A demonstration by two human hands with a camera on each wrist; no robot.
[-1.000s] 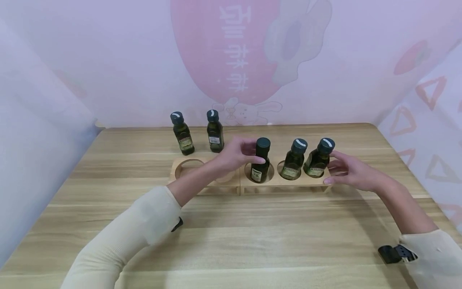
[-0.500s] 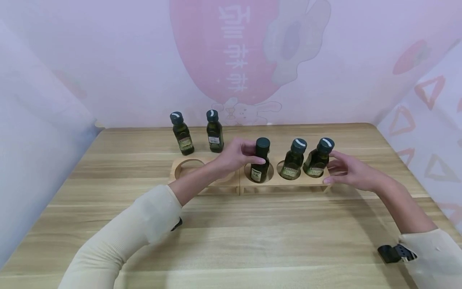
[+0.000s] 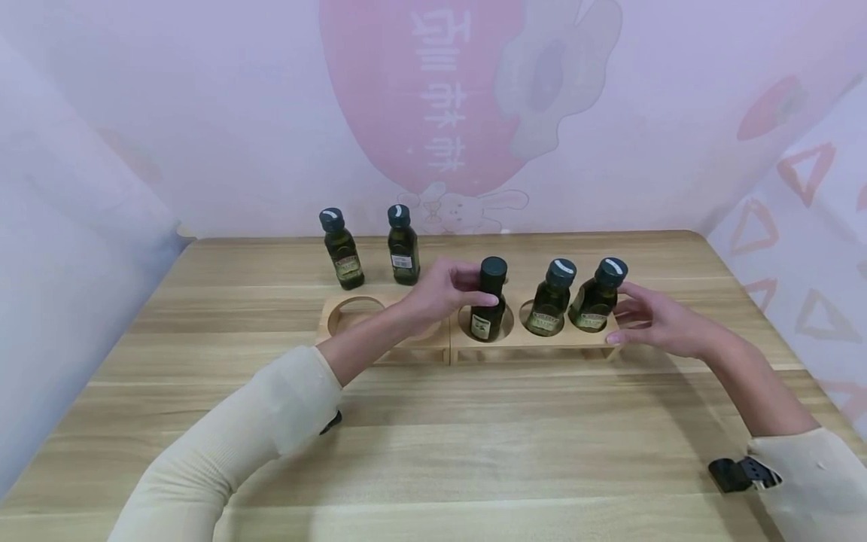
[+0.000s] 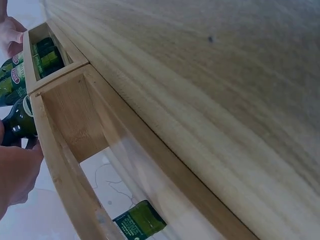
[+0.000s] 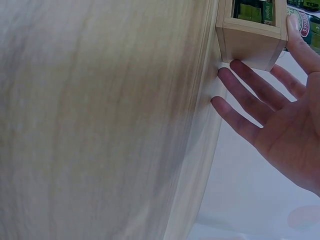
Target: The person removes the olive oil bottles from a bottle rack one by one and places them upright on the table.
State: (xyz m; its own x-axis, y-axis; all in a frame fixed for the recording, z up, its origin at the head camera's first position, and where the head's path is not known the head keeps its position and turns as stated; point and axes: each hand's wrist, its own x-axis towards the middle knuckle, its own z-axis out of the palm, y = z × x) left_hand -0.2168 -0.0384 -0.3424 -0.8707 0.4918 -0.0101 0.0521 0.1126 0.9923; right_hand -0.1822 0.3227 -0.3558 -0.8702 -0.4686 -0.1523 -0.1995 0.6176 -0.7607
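Dark green bottles, five in all, run from the wooden tabletop into a rack. Farthest left, a bottle with a yellowish label stands on the wood; beside it, well apart from the rest, stands a bottle with a white sticker. Both are behind the left rack, whose round hole shows beyond the forearm. Next comes the left hand, thumb and fingers closed round the neck of the plain-capped bottle, which is upright at the leftmost hole of the right rack; how deep its base goes, I cannot tell. To its right, the middle bottle and the end bottle, each with a white mark on its cap, sit in that rack's other holes. Last, the right hand holds nothing: its fingers are spread and nearly straight around the rack's end, thumb touching the corner.
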